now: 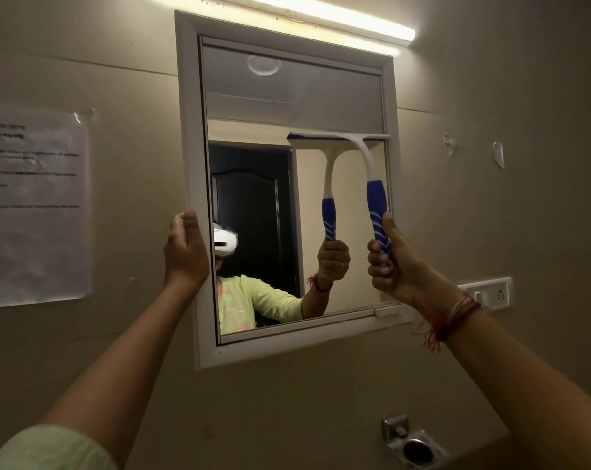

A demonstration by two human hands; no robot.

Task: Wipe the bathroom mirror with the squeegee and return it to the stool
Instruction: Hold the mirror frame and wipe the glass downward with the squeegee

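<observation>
Frame edge of the mirror (253, 96) sits in the left grip (185, 249), fingers curled round it. Right of centre the squeegee (372, 178) stands upright, blade level on the upper glass, handle running straight down into the right grip (389, 266), which clasps it.

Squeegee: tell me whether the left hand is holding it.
No, the right hand grips the squeegee; the left hand holds the mirror frame.
</observation>
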